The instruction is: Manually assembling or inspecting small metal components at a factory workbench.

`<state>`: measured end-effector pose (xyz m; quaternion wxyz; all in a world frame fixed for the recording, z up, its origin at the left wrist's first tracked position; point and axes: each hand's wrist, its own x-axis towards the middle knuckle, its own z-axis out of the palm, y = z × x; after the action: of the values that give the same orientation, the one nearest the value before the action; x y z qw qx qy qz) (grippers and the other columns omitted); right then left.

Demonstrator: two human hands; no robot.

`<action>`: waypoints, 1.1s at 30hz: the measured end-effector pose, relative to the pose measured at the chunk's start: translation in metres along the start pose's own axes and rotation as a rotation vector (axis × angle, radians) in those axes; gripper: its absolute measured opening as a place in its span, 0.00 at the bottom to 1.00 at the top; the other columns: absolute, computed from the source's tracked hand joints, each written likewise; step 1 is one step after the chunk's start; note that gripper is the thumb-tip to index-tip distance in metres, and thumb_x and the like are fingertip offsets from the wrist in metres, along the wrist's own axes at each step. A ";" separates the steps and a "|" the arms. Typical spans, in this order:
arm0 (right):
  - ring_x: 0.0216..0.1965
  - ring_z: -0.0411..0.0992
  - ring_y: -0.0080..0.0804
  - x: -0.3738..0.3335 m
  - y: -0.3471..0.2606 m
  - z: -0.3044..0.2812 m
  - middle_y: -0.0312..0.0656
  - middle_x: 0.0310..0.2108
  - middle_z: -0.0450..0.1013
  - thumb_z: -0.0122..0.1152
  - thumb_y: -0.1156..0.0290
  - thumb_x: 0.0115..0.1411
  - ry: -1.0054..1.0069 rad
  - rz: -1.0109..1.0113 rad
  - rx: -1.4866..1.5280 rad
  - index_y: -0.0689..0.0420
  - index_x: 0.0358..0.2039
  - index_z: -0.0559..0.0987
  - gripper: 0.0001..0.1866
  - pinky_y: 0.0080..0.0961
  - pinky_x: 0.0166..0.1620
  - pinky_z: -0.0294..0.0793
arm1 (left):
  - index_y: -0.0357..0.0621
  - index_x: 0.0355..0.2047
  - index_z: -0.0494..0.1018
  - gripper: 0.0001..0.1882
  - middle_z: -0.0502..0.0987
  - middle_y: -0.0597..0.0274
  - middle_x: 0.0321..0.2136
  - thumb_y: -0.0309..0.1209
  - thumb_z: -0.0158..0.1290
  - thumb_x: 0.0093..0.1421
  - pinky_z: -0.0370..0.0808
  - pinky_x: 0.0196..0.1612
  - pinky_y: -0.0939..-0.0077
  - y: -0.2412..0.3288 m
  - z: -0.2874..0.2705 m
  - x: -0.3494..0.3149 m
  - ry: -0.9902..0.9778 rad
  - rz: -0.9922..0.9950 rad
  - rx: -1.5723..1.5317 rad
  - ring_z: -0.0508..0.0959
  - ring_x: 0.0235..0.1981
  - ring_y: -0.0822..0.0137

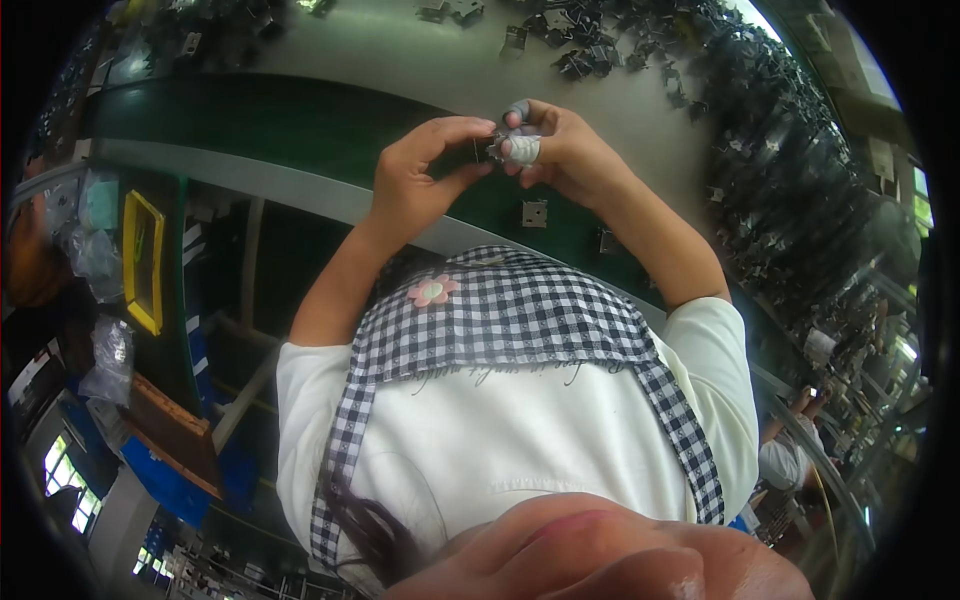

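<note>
In front of my chest both hands come together around a small metal part point(493, 150), which is largely hidden by the fingers. My left hand point(420, 165) is closed on its left side, thumb and forefinger at its thin edge. From the other side my right hand point(568, 152) grips the same part. White tape wraps one right digit, and a grey covering sits on another fingertip. Just below the hands, a small square metal bracket point(535, 213) with a hole lies on the green strip of the bench. A second small metal piece point(608, 240) is by my right forearm.
Many small dark metal parts point(590, 60) lie scattered over the grey bench top point(400, 60), with a dense heap point(780, 170) along the right. A yellow frame point(143, 262) and clear plastic bags point(108, 360) are at the left. Another person point(790, 450) is at the right.
</note>
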<state>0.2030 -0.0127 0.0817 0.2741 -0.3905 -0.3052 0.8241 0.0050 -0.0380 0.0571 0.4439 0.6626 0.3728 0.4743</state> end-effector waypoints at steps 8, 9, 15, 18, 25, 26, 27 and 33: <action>0.31 0.73 0.25 -0.013 0.016 0.014 0.41 0.33 0.72 0.64 0.77 0.49 0.163 -0.290 -0.097 0.58 0.35 0.68 0.16 0.16 0.29 0.74 | 0.38 0.39 0.74 0.19 0.77 0.54 0.38 0.13 0.57 0.45 0.76 0.43 0.76 0.015 0.012 -0.009 0.106 0.221 0.091 0.78 0.40 0.62; 0.33 0.73 0.24 -0.014 0.015 0.014 0.40 0.35 0.72 0.64 0.77 0.49 0.210 -0.375 -0.233 0.58 0.36 0.68 0.16 0.16 0.29 0.74 | 0.39 0.39 0.75 0.19 0.78 0.55 0.38 0.14 0.57 0.44 0.76 0.44 0.74 0.018 0.012 -0.010 0.121 0.213 0.127 0.78 0.40 0.61; 0.34 0.73 0.26 -0.018 0.017 0.014 0.41 0.37 0.71 0.65 0.73 0.48 0.158 -0.173 -0.330 0.61 0.47 0.67 0.26 0.18 0.32 0.74 | 0.41 0.38 0.75 0.17 0.78 0.58 0.38 0.18 0.59 0.45 0.67 0.53 0.60 0.022 0.000 -0.006 -0.093 0.241 0.269 0.77 0.44 0.59; 0.34 0.73 0.27 -0.022 0.017 0.008 0.42 0.35 0.73 0.59 0.69 0.55 0.016 -0.085 -0.336 0.63 0.48 0.68 0.21 0.21 0.33 0.75 | 0.39 0.40 0.75 0.17 0.78 0.57 0.39 0.20 0.58 0.47 0.63 0.56 0.57 0.020 0.001 -0.006 -0.190 0.123 0.104 0.75 0.48 0.58; 0.31 0.74 0.27 -0.031 0.026 0.005 0.43 0.29 0.75 0.54 0.67 0.59 0.022 -0.086 -0.281 0.65 0.40 0.75 0.14 0.22 0.35 0.75 | 0.37 0.49 0.67 0.31 0.76 0.52 0.39 0.35 0.62 0.46 0.66 0.52 0.58 0.018 0.035 -0.017 -0.054 0.269 0.535 0.77 0.40 0.57; 0.30 0.74 0.27 -0.030 0.029 0.006 0.43 0.29 0.75 0.54 0.67 0.59 0.063 -0.093 -0.269 0.65 0.40 0.75 0.14 0.21 0.34 0.76 | 0.37 0.48 0.67 0.29 0.76 0.53 0.37 0.34 0.62 0.46 0.68 0.50 0.58 0.014 0.035 -0.018 -0.043 0.275 0.581 0.78 0.37 0.58; 0.29 0.75 0.26 -0.029 0.032 0.007 0.43 0.28 0.75 0.54 0.67 0.59 0.103 -0.101 -0.257 0.65 0.40 0.75 0.14 0.20 0.33 0.76 | 0.38 0.46 0.68 0.27 0.77 0.54 0.36 0.33 0.62 0.45 0.70 0.47 0.59 0.013 0.034 -0.018 -0.032 0.281 0.628 0.78 0.35 0.58; 0.29 0.75 0.26 -0.021 0.040 0.012 0.42 0.28 0.75 0.53 0.66 0.60 0.101 -0.085 -0.213 0.65 0.38 0.76 0.14 0.20 0.32 0.76 | 0.41 0.46 0.63 0.29 0.76 0.56 0.28 0.30 0.60 0.43 0.74 0.34 0.66 0.015 0.030 -0.018 0.003 0.169 0.510 0.78 0.28 0.57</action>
<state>0.1964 -0.0573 0.0697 0.2807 -0.4450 -0.3933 0.7540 0.0300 -0.0667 0.0612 0.2210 0.7809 0.4244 0.4015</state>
